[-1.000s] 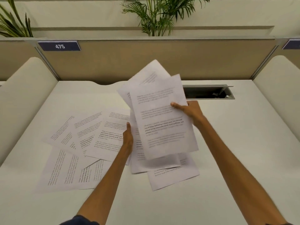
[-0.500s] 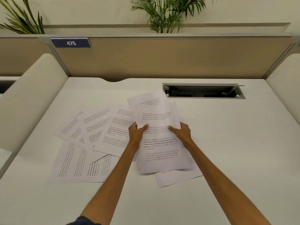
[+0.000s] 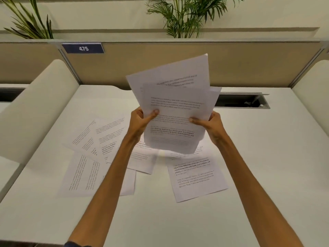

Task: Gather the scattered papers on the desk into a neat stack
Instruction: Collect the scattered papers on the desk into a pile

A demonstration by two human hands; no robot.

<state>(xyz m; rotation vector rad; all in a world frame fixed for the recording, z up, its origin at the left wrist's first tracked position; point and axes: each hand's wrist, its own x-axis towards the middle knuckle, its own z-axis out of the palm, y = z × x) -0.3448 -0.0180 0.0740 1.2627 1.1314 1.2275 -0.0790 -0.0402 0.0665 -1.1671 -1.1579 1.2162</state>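
A loose bundle of printed papers (image 3: 175, 104) is held upright above the white desk (image 3: 267, 157), its sheets fanned and uneven at the top. My left hand (image 3: 140, 120) grips its left edge and my right hand (image 3: 211, 124) grips its right edge, thumbs on the front sheet. One single sheet (image 3: 195, 177) lies flat on the desk below the bundle, to the right. Several overlapping sheets (image 3: 96, 145) lie scattered on the left side of the desk, partly hidden by my left forearm.
A beige partition (image 3: 249, 68) with a blue "475" sign (image 3: 83, 48) closes the desk's far side. An open cable slot (image 3: 243, 101) sits at the back right. Rounded side dividers (image 3: 35, 107) flank the desk. Plants (image 3: 185, 16) stand behind the partition.
Both hands have lifted the bundle off the desk and tilted it upright. One sheet that lay beneath it now shows on the desk.
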